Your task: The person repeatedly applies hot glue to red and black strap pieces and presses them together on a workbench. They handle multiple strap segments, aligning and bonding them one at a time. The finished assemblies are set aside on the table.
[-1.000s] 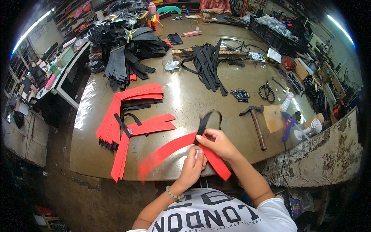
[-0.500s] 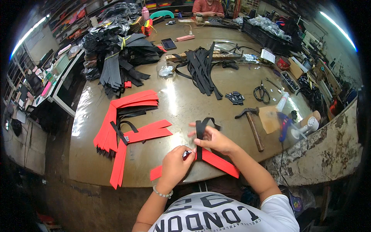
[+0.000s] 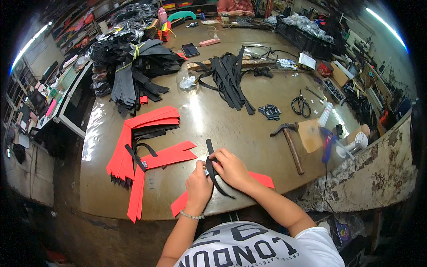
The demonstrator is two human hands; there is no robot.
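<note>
Close to the table's front edge, my right hand [image 3: 231,170] pinches a narrow black strap [image 3: 213,177] between thumb and fingers. One strap end points away from me and the other curves down toward the edge. Beside it, my left hand [image 3: 198,185] is closed on a small silvery piece [image 3: 206,171] against the strap; its exact kind is hard to make out. A flat red band [image 3: 262,179] shows on both sides of my hands, its middle hidden by them. To the left lie more red bands [image 3: 171,154] with a black strap looped across them.
Stacked red bands [image 3: 121,149] and a heap of black strips [image 3: 129,75] fill the left. Loose black straps [image 3: 226,80] lie ahead. Rightward are small black pieces [image 3: 270,112], scissors [image 3: 301,107], a hammer [image 3: 292,149] and a blue corded tool [image 3: 328,144]. A person [image 3: 235,8] sits opposite.
My right hand has come down and left, closing toward my left hand. The black strap, raised in a loop before, now hangs lower with an end curving toward me. My left hand has shifted slightly up.
</note>
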